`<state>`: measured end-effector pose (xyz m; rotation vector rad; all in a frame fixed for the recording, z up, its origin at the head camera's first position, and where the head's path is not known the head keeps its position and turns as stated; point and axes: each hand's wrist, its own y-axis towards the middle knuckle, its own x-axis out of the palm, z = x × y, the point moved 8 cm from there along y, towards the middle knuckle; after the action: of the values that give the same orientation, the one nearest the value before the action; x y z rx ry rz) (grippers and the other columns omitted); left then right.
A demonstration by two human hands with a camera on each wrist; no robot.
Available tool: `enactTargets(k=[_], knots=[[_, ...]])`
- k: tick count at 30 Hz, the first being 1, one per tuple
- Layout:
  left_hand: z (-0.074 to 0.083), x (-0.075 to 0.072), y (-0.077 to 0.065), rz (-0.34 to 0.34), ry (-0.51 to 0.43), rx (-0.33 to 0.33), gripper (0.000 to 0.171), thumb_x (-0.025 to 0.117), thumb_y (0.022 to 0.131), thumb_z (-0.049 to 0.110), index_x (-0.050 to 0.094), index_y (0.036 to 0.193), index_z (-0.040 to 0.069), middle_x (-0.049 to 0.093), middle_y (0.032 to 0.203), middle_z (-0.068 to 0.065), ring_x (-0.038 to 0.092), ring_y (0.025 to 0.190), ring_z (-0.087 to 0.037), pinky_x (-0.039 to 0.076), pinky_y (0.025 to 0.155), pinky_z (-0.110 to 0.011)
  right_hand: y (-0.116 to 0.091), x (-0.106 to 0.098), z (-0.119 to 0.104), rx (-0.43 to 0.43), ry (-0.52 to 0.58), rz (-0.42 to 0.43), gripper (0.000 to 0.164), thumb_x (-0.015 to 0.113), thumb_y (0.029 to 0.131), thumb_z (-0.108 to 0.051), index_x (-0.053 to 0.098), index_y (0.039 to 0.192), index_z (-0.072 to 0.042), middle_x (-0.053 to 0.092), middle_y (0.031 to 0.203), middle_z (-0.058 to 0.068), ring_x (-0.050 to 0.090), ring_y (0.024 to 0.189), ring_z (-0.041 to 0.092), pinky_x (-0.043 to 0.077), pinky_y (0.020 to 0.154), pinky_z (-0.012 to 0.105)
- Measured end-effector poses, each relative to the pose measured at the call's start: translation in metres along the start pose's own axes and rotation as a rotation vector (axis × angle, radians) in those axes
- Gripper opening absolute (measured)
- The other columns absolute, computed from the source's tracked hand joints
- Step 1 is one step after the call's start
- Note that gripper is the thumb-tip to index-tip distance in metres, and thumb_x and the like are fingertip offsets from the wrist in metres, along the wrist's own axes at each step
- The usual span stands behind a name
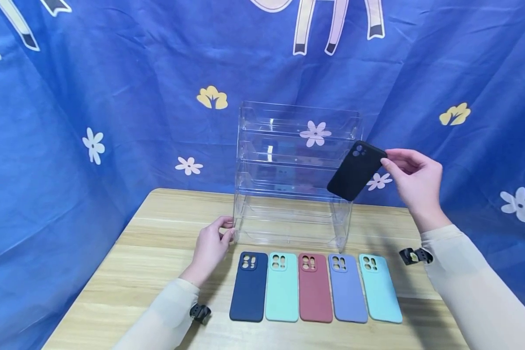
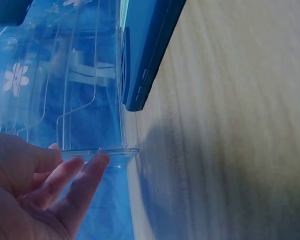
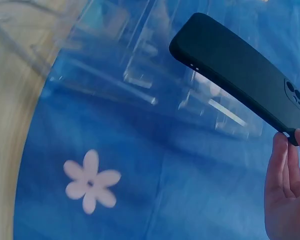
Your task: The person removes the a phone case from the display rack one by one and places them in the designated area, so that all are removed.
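My right hand [image 1: 415, 182] pinches a black phone case [image 1: 356, 170] by its upper right corner, thumb on one face and fingers on the other. The case is tilted and overlaps the right side of a clear plastic tiered display rack [image 1: 288, 240]. In the right wrist view, the black case [image 3: 235, 70] slants across, its camera cutouts near the fingertips. My left hand [image 1: 212, 248] holds the rack's lower left edge; in the left wrist view, the fingertips of this hand [image 2: 50, 195] lie against the clear side panel [image 2: 100, 151].
In front of the rack, several phone cases lie in a row: navy [image 1: 248, 291], mint green [image 1: 282, 294], dark red [image 1: 316, 294], lavender [image 1: 349, 294] and turquoise [image 1: 381, 294]. The wooden table [image 1: 144, 248] meets a blue patterned curtain [image 1: 157, 121] behind.
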<state>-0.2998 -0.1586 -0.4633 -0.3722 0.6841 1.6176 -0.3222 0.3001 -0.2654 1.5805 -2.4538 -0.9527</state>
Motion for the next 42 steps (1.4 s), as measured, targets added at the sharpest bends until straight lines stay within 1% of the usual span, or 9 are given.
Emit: enactTargets(k=[5, 11, 16, 20, 25, 30, 35, 38, 42], knots=[[-0.001, -0.001, -0.001, -0.003, 0.001, -0.004, 0.031, 0.068, 0.099, 0.009, 0.065, 0.130, 0.004, 0.074, 0.117, -0.014, 0.078, 0.079, -0.027, 0.058, 0.057, -0.022, -0.006, -0.026, 0.018, 0.054, -0.051, -0.002, 0.032, 0.083, 0.089, -0.020, 0.078, 0.118, -0.008, 0.076, 0.092, -0.016, 0.074, 0.081, 0.000, 0.056, 0.078, 0.007], [-0.002, -0.001, -0.002, 0.007, 0.013, 0.008, 0.031, 0.069, 0.099, 0.008, 0.065, 0.130, 0.003, 0.074, 0.115, -0.015, 0.078, 0.079, -0.025, 0.059, 0.058, -0.023, -0.013, -0.055, 0.041, 0.108, -0.109, -0.001, 0.034, 0.083, 0.089, -0.018, 0.076, 0.120, -0.005, 0.075, 0.089, -0.019, 0.073, 0.077, -0.004, 0.056, 0.076, 0.005], [-0.002, 0.000, -0.001, 0.006, 0.008, 0.009, 0.032, 0.068, 0.099, 0.007, 0.065, 0.130, 0.003, 0.074, 0.115, -0.015, 0.078, 0.079, -0.026, 0.059, 0.058, -0.022, -0.020, -0.075, 0.062, 0.154, -0.172, -0.034, 0.036, 0.082, 0.090, -0.021, 0.075, 0.120, -0.003, 0.073, 0.088, -0.024, 0.071, 0.078, -0.007, 0.054, 0.074, 0.003], [-0.003, 0.002, -0.001, -0.004, -0.001, 0.002, 0.032, 0.068, 0.099, 0.007, 0.065, 0.131, 0.002, 0.074, 0.116, -0.016, 0.078, 0.079, -0.028, 0.059, 0.057, -0.021, -0.027, -0.088, 0.079, 0.201, -0.246, -0.090, 0.039, 0.081, 0.091, -0.027, 0.073, 0.121, -0.003, 0.069, 0.086, -0.033, 0.068, 0.079, -0.012, 0.052, 0.070, 0.002], [-0.002, 0.000, 0.000, 0.002, 0.007, 0.004, 0.033, 0.068, 0.099, 0.007, 0.064, 0.131, 0.002, 0.074, 0.116, -0.016, 0.077, 0.078, -0.027, 0.058, 0.055, -0.022, -0.033, -0.098, 0.099, 0.231, -0.267, -0.171, 0.041, 0.079, 0.093, -0.028, 0.072, 0.121, 0.000, 0.069, 0.086, -0.035, 0.070, 0.078, -0.010, 0.055, 0.070, 0.005], [-0.001, -0.001, 0.000, 0.005, 0.008, 0.005, 0.033, 0.068, 0.099, 0.007, 0.064, 0.131, 0.003, 0.074, 0.116, -0.016, 0.077, 0.076, -0.027, 0.057, 0.054, -0.022, -0.038, -0.106, 0.114, 0.255, -0.312, -0.236, 0.038, 0.077, 0.095, -0.028, 0.072, 0.120, 0.000, 0.070, 0.085, -0.034, 0.071, 0.075, -0.006, 0.055, 0.067, 0.007], [-0.002, 0.001, 0.001, 0.003, 0.002, 0.001, 0.033, 0.068, 0.099, 0.007, 0.064, 0.132, 0.003, 0.074, 0.116, -0.016, 0.077, 0.076, -0.028, 0.057, 0.053, -0.022, -0.044, -0.114, 0.128, 0.262, -0.384, -0.319, 0.037, 0.075, 0.097, -0.031, 0.072, 0.121, -0.002, 0.075, 0.085, -0.024, 0.071, 0.074, -0.001, 0.054, 0.064, 0.010], [-0.001, 0.001, 0.002, -0.002, 0.001, 0.004, 0.034, 0.068, 0.099, 0.007, 0.064, 0.132, 0.003, 0.074, 0.116, -0.016, 0.077, 0.076, -0.028, 0.056, 0.052, -0.022, -0.049, -0.118, 0.136, 0.253, -0.406, -0.361, 0.037, 0.075, 0.096, -0.029, 0.071, 0.120, 0.000, 0.075, 0.082, -0.023, 0.072, 0.072, 0.000, 0.053, 0.064, 0.009], [-0.001, 0.002, 0.002, -0.006, -0.002, 0.004, 0.033, 0.069, 0.099, 0.008, 0.064, 0.132, 0.003, 0.074, 0.116, -0.016, 0.077, 0.077, -0.028, 0.057, 0.053, -0.022, -0.056, -0.121, 0.148, 0.265, -0.386, -0.436, 0.034, 0.076, 0.096, -0.022, 0.070, 0.116, 0.005, 0.075, 0.081, -0.022, 0.073, 0.070, 0.002, 0.057, 0.064, 0.012]])
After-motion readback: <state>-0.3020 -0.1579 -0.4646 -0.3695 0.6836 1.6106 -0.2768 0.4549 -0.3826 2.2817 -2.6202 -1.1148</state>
